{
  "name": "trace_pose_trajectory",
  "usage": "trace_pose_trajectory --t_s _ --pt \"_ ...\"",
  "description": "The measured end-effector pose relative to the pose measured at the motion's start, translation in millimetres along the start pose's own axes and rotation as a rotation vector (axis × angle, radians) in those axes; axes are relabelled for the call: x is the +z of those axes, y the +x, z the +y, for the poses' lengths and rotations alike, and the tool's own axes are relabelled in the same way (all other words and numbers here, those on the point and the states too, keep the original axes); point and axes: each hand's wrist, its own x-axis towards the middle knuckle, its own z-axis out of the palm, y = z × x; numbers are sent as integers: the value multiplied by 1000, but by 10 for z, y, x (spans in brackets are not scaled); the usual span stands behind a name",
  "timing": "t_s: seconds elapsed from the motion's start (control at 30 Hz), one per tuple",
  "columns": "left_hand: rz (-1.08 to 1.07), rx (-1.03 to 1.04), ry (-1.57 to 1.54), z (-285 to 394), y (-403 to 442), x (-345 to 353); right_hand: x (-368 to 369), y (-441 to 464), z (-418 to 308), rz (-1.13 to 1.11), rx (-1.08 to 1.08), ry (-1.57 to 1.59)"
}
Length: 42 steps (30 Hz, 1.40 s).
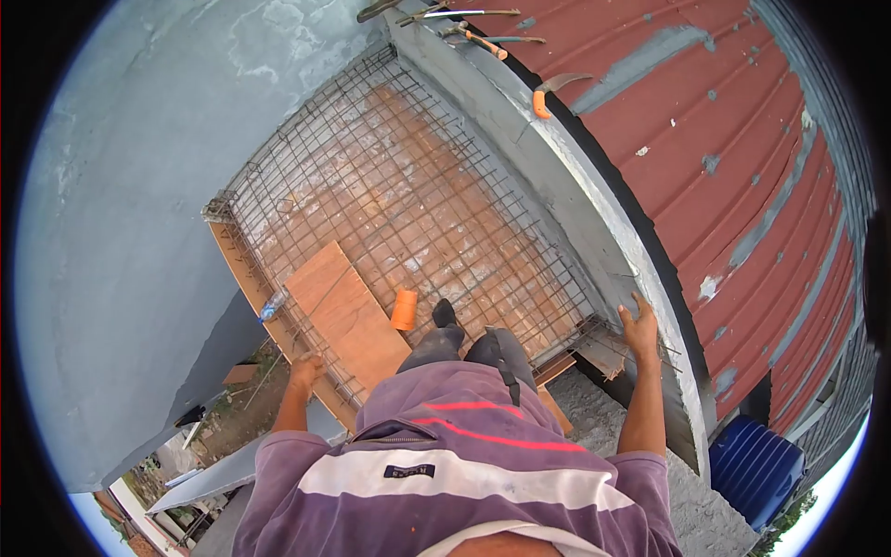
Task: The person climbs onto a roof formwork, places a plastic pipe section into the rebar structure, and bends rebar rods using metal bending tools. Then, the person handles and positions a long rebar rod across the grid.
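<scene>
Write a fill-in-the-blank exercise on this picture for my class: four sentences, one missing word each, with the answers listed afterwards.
1. The hand nearer the plastic bottle is the person's ____ one.
2. The short cylinder beside the plywood sheet is coloured ____.
3. The red roof fills much of the picture's ____ side.
4. The ribbed tank below the roof is coloured ____.

Missing words: left; orange; right; blue.

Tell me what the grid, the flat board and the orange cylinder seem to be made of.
Grid: probably steel, dull and unpainted; thin, dark, brownish bars cross one another.
Board: likely plywood, matt; a thin, flat, reddish-brown sheet.
Orange cylinder: perhaps plastic, smooth-looking and evenly coloured, though painted metal can't be ruled out.
</scene>
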Motion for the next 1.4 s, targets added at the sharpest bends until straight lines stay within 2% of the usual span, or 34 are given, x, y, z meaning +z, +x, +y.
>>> trace_pose_trajectory --t_s 0.17,0.27,0.4,0.5,0.57,0.67,0.77,0.8,0.87,0.9,0.93,1.1,1.2,1.23,1.33,1.4 --pt "-48 -86 13 -395 278 398 630 774 -147 -69 -27 -79" --pt "-121 -116 -69 -541 554 750 928 1427 -124 32 -115 -167" --pt "-83 -189 -34 -712 1074 1310 1274 2451 4 153 -239 -297" --pt "-93 -253 -102 -698 1519 1739 1571 3060 294 112 -127 -533" --pt "-109 -294 -174 -757 1929 2012 1713 3190 382 10 -124 -649" --pt "-102 -343 -315 -988 2659 2345 2079 3216 755 125 -453 -497" --pt "-13 -399 -475 -1246 3264 2725 2297 3125 692 260 -356 -605" --pt "20 -413 -524 -1295 3507 2838 2333 3096 695 238 -368 -597" --pt "203 -517 -631 -1611 4037 3041 2307 3112 664 253 -384 -575" --pt "151 -515 -689 -1798 4273 3046 2297 3096 633 234 -361 -568" --pt "302 -581 -673 -1793 4434 3139 2286 3094 622 236 -350 -574" --pt "364 -539 -1109 -2039 5066 3335 2291 3063 521 203 -300 -585" --pt "338 -436 -1094 -1575 4803 3341 2252 3069 544 168 -264 -610" --pt "115 -274 -1246 -1724 4895 3310 2228 3043 508 143 -242 -613" --pt "162 -61 -1126 -1223 4279 3209 2122 3028 440 28 -253 -583" --pt "141 -39 -968 -944 3803 3037 1987 3081 376 -74 -214 -581"
